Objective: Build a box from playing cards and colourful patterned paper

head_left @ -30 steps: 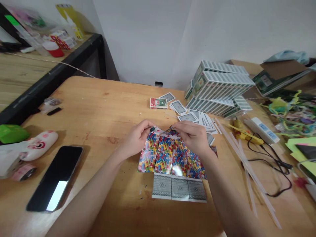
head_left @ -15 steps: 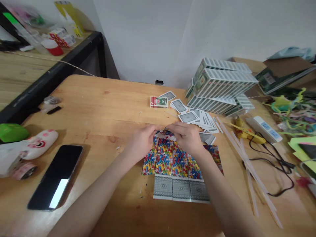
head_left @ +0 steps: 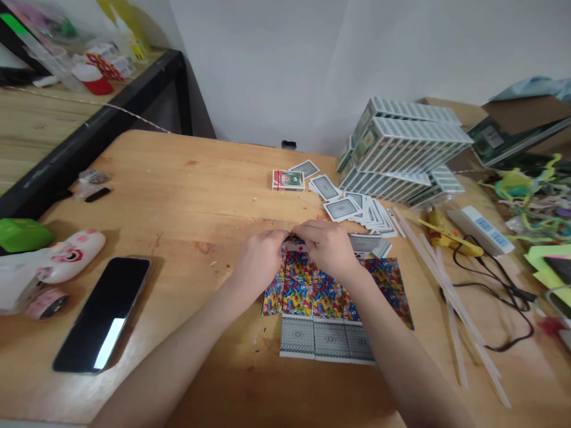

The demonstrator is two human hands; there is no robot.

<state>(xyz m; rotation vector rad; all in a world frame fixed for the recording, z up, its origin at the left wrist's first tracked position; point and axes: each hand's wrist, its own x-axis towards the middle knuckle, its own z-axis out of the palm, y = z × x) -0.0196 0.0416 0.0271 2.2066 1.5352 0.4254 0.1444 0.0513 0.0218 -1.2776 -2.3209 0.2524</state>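
A sheet with a bright multicoloured pattern (head_left: 298, 297) lies flat, marked by seams into card-sized panels. Along its near edge runs a row of grey-backed playing cards (head_left: 297, 336). At the far edge, my left hand (head_left: 263, 255) is closed, thumb and fingers pinching that edge near the corner. Close beside it, my right hand (head_left: 331, 246) is also closed on the same edge, its wrist over the sheet. A strip of white card face with red marks shows between the hands. The fingertips are mostly hidden.
Loose playing cards (head_left: 342, 209) and a red-and-green card box (head_left: 288, 180) lie beyond the hands. Stacked card boxes (head_left: 410, 139) stand behind. To the right are translucent glue sticks (head_left: 450, 300), a yellow glue gun (head_left: 446, 235) and a power strip (head_left: 484, 230). A phone (head_left: 104, 312) lies left.
My two hands have drawn slightly closer together along the sheet's far edge, the right shifting a little left. The view has shifted slightly; the cards and boxes beyond look unmoved.
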